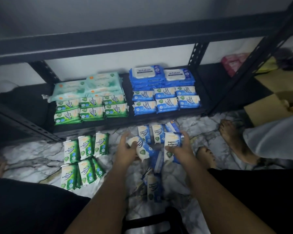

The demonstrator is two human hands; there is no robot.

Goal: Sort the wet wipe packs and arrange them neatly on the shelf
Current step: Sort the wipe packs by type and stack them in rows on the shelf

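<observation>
Head view: left hand (125, 150) and right hand (182, 149) each grip a blue pack (142, 147); lay both flat on blue piles (166, 102) ahead.

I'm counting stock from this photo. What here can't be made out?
Head view:
1. Pink packs, far right: blurred, partly behind the shelf post.
2. Blue packs on the floor: count hidden by left hand and right hand, each gripping one.
3. Mint packs: print blurred, too small.

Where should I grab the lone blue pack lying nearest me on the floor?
Pinch the blue pack across its narrow width at mid-length, coming from above: it lies face up on the floor, long side pointing away from you.
</observation>
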